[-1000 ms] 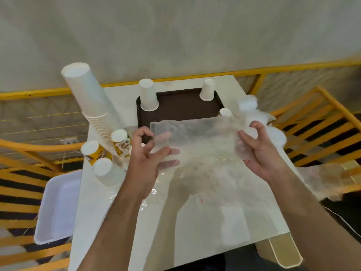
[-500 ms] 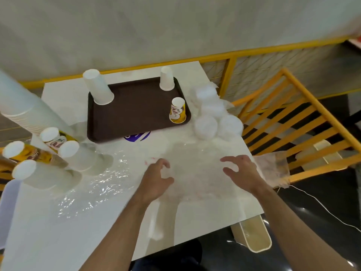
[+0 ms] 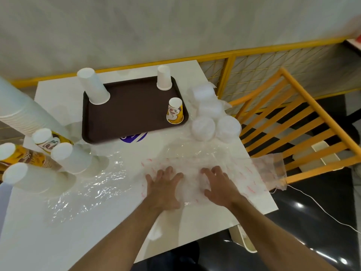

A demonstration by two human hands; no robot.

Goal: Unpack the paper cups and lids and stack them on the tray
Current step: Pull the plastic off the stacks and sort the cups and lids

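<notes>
Hands [image 3: 163, 185] [image 3: 218, 184] press flat on plastic wrapper [image 3: 197, 159], lids [image 3: 214, 124] beyond.

1. Pressed flat on a clear plastic bag [image 3: 205, 163] at lower centre of the frame: left hand [image 3: 163, 185] and right hand [image 3: 218, 182], fingers spread.
2. Draped over the right edge of the white table [image 3: 58, 231]: the bag's far end.
3. Upper centre: brown tray [image 3: 132, 112] carrying three upturned paper cups, a tall white one [image 3: 93, 86], a small white one [image 3: 164, 77], a printed yellow one [image 3: 175, 110].
4. Right of the tray: wrapped white lids [image 3: 213, 122].
5. Left edge: leaning cup stacks [image 3: 25, 118], white and printed.
</notes>
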